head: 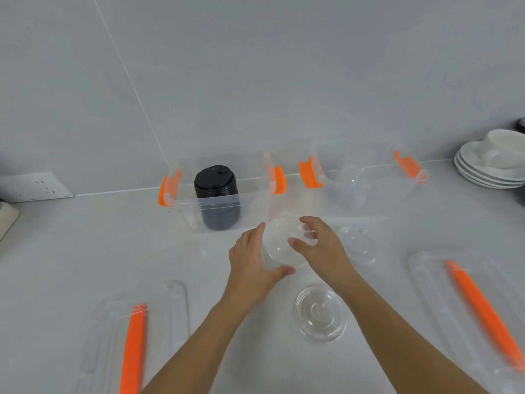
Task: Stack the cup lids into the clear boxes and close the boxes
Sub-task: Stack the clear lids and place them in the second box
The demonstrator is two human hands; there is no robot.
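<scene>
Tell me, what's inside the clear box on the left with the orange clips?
Inside the left clear box stands a tall stack of black cup lids, rising above the rim. The rest of the box looks bare, though both hands and glare cover its near right corner.

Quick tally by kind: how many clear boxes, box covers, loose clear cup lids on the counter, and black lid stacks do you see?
Clear boxes: 2
Box covers with orange handle: 2
Loose clear cup lids on counter: 2
Black lid stacks: 1
Total: 7
</scene>
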